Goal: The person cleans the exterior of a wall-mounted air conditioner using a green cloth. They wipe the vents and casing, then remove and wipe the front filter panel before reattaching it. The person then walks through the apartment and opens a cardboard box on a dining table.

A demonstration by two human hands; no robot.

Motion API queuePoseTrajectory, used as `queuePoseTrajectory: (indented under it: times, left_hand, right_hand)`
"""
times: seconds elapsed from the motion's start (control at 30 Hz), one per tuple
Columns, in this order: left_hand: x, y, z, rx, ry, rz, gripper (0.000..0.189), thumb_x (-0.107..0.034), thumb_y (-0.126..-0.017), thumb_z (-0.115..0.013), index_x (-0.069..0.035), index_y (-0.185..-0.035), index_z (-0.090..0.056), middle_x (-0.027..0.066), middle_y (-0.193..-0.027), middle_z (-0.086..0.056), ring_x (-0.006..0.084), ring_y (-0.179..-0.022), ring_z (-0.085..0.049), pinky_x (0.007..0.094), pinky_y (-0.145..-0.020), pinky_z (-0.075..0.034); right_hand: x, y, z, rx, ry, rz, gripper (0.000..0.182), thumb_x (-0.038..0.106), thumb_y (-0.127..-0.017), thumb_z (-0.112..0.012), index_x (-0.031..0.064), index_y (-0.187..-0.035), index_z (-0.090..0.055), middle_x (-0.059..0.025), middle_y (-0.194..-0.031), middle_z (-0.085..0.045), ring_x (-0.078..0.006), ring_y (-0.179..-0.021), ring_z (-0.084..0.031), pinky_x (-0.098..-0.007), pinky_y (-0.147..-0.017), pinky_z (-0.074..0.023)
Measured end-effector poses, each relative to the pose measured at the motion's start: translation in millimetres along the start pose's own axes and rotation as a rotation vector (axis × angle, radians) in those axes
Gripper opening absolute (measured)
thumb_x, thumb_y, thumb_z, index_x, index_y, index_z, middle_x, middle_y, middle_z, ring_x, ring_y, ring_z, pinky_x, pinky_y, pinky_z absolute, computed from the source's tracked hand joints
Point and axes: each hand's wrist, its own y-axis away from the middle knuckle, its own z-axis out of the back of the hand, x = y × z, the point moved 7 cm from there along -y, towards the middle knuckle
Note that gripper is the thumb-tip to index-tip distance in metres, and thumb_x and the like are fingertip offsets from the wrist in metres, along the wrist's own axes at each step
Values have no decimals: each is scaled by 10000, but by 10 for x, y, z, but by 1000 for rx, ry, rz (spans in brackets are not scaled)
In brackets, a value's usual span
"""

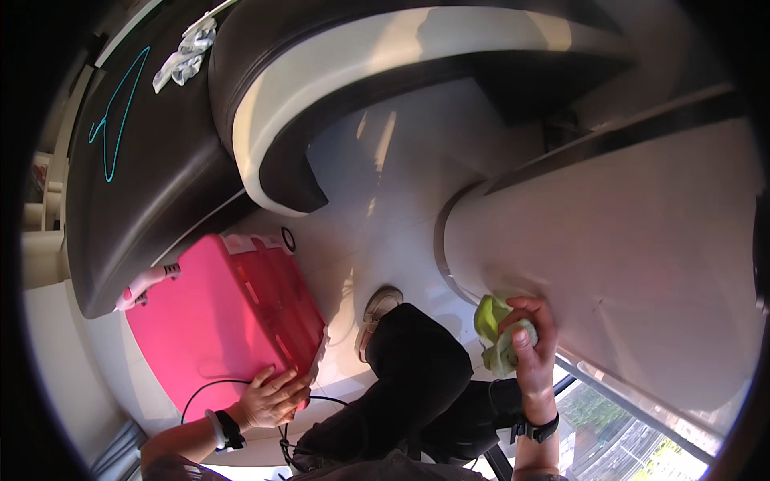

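My left hand (278,397) lies palm down on the near corner of a pink plastic box (204,318), fingers slightly spread. A thin black cable (210,383) passes by this hand and across the lid. In my right hand (537,337) is a crumpled green cloth (504,349), pinched between thumb and fingers. The cloth is close to the rounded end of a large pale panel (601,240); whether it touches the panel I cannot tell.
Ahead curves a dark sofa (174,156) with a pale band. On it lie a turquoise clothes hanger (123,114) and a crumpled patterned cloth (187,54). A pink and white handle-shaped part (149,285) lies along the box's far-left edge. My shoe (382,306) stands on the tiled floor (373,240).
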Motion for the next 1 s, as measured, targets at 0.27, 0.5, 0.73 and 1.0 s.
queuePoseTrajectory:
  times: [0.27, 0.5, 0.73, 1.0]
  left_hand:
    - [29, -55, 146, 15, 57, 34, 493, -299, -774, -609, -192, -1254, -577, 3, -1434, -446, 189, -1371, -337, 451, -1161, -166]
    - [-60, -142, 291, 210, 81, 12, 611, -348, -825, -645, -124, -1362, -458, 71, -1460, -382, 255, -1352, -334, 465, -1112, -251]
    - [158, -553, 819, 653, 417, 75, 669, -436, -761, -662, -59, -1291, -504, 166, -1316, -453, 411, -1259, -352, 531, -995, -369]
    - [1293, -2467, 3206, 427, 551, 304, 1003, -464, -606, -834, -300, -1443, -308, 225, -1552, 26, 381, -1431, 136, 533, -1141, -44]
  right_hand:
    - [486, 246, 85, -47, -46, -258, 304, 225, -915, -627, -18, -1093, -593, -27, -855, -598, -122, -788, -555, -252, -744, -450]
    - [1177, 627, 181, 88, 491, 71, 128, 106, -832, -670, 5, -910, -653, -146, -788, -644, -320, -740, -639, -331, -671, -498]
    - [1279, 1228, 846, -130, 396, -250, 156, 163, -862, -636, 11, -876, -671, -126, -718, -656, -199, -653, -639, -301, -647, -497]
    - [2820, 1861, 1120, -130, 485, -276, 126, 132, -847, -665, 11, -881, -674, -98, -680, -647, -141, -624, -614, -277, -599, -486]
